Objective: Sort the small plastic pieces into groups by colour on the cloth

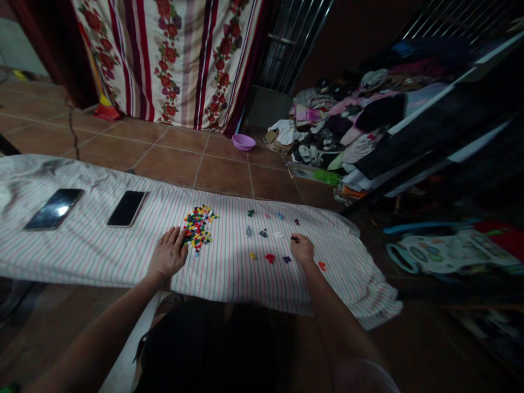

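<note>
A heap of tiny multicoloured plastic pieces (198,225) lies on a striped cloth (229,273). My left hand (167,255) rests flat at the heap's left edge, fingers stretched out and touching it. Further right, my right hand (303,250) pinches a small black piece (294,239) just by the cloth. Around it are little single-colour groups: white pieces (279,234), dark grey pieces (263,233), light grey pieces (249,231), green pieces (250,213), pink pieces (267,215), blue pieces (280,216), brown pieces (297,221), yellow pieces (252,255), red pieces (269,258), purple pieces (287,259) and orange pieces (322,266).
Two dark-screened devices, a tablet (54,209) and a phone (127,208), lie on the cloth's left part. Beyond its far edge, a purple basin (244,143) stands on the tiled floor near a floral curtain (167,60). Clothes (352,114) are heaped at the right.
</note>
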### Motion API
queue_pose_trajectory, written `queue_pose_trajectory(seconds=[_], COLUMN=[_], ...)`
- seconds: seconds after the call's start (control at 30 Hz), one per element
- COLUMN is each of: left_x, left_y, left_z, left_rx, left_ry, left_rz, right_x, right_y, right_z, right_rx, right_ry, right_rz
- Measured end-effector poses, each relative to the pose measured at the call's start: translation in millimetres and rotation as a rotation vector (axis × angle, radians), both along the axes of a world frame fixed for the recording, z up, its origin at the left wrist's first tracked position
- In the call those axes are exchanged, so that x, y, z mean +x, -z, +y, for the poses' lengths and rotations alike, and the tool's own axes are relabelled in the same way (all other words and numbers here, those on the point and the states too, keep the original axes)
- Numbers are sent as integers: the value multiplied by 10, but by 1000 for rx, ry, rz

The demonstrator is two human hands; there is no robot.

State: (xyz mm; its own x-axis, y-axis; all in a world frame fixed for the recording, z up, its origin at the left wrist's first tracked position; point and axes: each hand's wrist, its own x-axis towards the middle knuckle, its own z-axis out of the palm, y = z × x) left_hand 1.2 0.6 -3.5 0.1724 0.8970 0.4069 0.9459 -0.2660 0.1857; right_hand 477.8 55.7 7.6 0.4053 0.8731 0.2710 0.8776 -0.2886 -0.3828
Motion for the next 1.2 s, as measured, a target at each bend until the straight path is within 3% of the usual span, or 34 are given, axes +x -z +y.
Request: queue_pose_trajectory(seconds=[0.23, 0.43, 0.57, 0.73, 0.83, 0.93, 1.07, 1.2], left_x=[7, 11, 14, 3, -12, -29, -47, -49], left_y=[-31, -39, -49, 0, 58, 115, 169, 175], left_z=[-8, -10, -14, -5, 6, 18, 39, 95], left_rx=[-35, -21, -20, -18, 8, 55, 129, 161], left_ry=[-6, -4, -7, 10, 37, 76, 95, 138], left_rz=[-2, 3, 12, 11, 14, 30, 61, 90], right_x=[-29, -292, -761, -1689, -2293, -2756, -3017, -2980], right_y=[-63, -228, -291, -184, -103, -51, -1, 52], right_z=[-38, 27, 113, 55, -118, -303, -360, -193], right_rx=[3, 153, 218, 217, 213, 173, 144, 171], right_ry=[-31, -50, -169, -569, -769, -857, -918, -874], right_rz=[-10, 9, 76, 196, 50, -151, -282, -297])
